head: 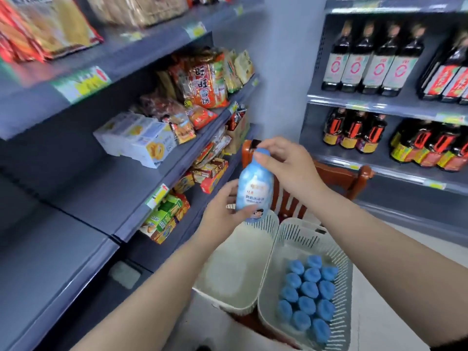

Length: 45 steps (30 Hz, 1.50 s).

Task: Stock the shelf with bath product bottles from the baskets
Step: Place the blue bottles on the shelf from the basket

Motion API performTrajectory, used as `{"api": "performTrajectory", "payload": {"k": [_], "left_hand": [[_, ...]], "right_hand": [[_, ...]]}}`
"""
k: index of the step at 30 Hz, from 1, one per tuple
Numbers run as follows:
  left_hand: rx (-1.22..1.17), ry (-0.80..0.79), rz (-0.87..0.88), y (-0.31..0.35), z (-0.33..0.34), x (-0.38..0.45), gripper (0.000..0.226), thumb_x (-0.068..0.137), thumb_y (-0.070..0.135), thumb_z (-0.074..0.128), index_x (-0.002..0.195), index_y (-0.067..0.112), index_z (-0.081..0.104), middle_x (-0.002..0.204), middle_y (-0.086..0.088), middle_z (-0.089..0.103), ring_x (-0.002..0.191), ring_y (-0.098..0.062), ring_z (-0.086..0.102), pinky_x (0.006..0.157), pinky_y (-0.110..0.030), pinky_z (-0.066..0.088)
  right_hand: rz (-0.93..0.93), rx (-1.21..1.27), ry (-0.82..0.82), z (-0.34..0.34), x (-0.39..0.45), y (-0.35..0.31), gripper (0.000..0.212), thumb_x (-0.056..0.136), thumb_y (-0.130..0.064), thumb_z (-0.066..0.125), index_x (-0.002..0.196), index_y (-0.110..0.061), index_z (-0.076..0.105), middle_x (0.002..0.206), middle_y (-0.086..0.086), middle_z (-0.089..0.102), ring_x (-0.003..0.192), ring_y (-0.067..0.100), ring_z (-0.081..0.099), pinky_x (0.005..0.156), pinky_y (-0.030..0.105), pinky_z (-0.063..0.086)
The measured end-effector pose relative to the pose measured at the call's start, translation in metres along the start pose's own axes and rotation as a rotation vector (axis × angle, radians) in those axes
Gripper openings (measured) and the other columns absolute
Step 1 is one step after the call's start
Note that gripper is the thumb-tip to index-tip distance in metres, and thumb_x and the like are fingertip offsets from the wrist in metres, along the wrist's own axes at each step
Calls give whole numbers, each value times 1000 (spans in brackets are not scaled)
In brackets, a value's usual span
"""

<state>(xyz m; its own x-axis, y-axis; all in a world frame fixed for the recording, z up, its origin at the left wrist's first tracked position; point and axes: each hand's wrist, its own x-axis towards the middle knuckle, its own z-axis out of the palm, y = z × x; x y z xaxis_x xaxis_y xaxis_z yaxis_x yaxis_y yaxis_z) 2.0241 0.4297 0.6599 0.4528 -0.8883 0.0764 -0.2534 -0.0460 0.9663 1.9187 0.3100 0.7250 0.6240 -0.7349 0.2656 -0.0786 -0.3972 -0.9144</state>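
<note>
A pale blue bath bottle [254,188] with a blue cap hangs upright in mid-air above the baskets. My right hand [283,160] pinches its cap from above. My left hand [222,211] curls round its lower body from the left. Below, the right white basket [276,262] holds several blue-capped bottles [307,292] standing upright. The left white basket [220,297] shows only its pale floor. A bare grey shelf [83,188] lies to the left at about hand height.
Snack packets [202,82] and biscuit boxes [141,140] fill the left shelves further back. Dark sauce bottles [367,59] stand on the right-hand shelving. A red-brown wooden chair [339,173] stands behind the baskets. The pale floor [379,312] shows to the right.
</note>
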Motion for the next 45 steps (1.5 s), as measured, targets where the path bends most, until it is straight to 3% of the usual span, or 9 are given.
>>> {"api": "performTrajectory", "payload": {"k": [6, 9, 13, 16, 21, 26, 32, 37, 45], "left_hand": [[-3, 177, 38, 37, -86, -44, 43, 77, 2, 72, 113, 13, 53, 100, 10, 64, 82, 7, 62, 73, -10, 48], [31, 272, 61, 55, -131, -66, 45, 73, 12, 78, 111, 18, 54, 104, 7, 66, 89, -5, 65, 75, -13, 49], [81, 433, 111, 82, -183, -97, 42, 74, 10, 77, 111, 17, 57, 104, 5, 67, 84, 0, 63, 72, -10, 47], [84, 539, 154, 101, -217, -118, 44, 72, 11, 79, 111, 17, 58, 103, 4, 68, 84, -6, 64, 72, -16, 51], [90, 714, 191, 125, -269, -153, 49, 65, 34, 77, 109, 25, 60, 104, 6, 70, 90, -15, 68, 79, -33, 56], [161, 863, 232, 138, -316, -182, 51, 61, 40, 77, 107, 25, 60, 102, 7, 69, 90, -12, 68, 75, -30, 56], [244, 902, 222, 141, -355, -202, 46, 67, 33, 72, 110, 21, 59, 103, 7, 68, 88, -9, 67, 77, -23, 55], [264, 915, 184, 140, -379, -203, 41, 72, 30, 77, 108, 26, 59, 101, 8, 69, 90, -13, 67, 77, -29, 57], [341, 945, 119, 146, -408, -179, 34, 86, 19, 65, 117, 20, 51, 96, 17, 60, 79, -1, 60, 62, -8, 47]], "right_hand": [[-119, 103, -143, 70, 13, -76, 7, 84, -16, 67, 87, -20, 62, 81, -3, 67, 72, 5, 62, 68, 17, 48], [-197, 149, -202, 105, 17, -116, 7, 84, -16, 69, 85, -19, 63, 81, 0, 68, 72, 8, 62, 68, 21, 48], [-268, 198, -285, 148, 21, -169, 7, 82, -21, 70, 86, -19, 64, 84, 1, 70, 76, 12, 65, 69, 26, 50], [-332, 286, -368, 176, 19, -210, 8, 81, -19, 70, 85, -21, 63, 86, -1, 70, 78, 9, 65, 71, 23, 51], [-471, 350, -538, 222, 12, -256, 27, 77, -9, 73, 93, -25, 59, 92, -9, 67, 85, 3, 64, 79, 18, 51], [-470, 399, -700, 268, 2, -279, 35, 75, -8, 74, 101, -24, 56, 105, -8, 64, 92, 1, 65, 79, 18, 53], [-472, 422, -711, 314, -4, -293, 37, 74, -12, 75, 97, -33, 56, 101, -9, 66, 91, 9, 67, 79, 28, 56], [-458, 454, -724, 339, 4, -301, 34, 75, -13, 75, 97, -33, 57, 99, -7, 68, 90, 11, 68, 83, 36, 56], [-442, 385, -693, 379, 35, -315, 42, 64, -20, 82, 97, -28, 58, 97, -6, 69, 85, 14, 69, 82, 44, 55]]}}
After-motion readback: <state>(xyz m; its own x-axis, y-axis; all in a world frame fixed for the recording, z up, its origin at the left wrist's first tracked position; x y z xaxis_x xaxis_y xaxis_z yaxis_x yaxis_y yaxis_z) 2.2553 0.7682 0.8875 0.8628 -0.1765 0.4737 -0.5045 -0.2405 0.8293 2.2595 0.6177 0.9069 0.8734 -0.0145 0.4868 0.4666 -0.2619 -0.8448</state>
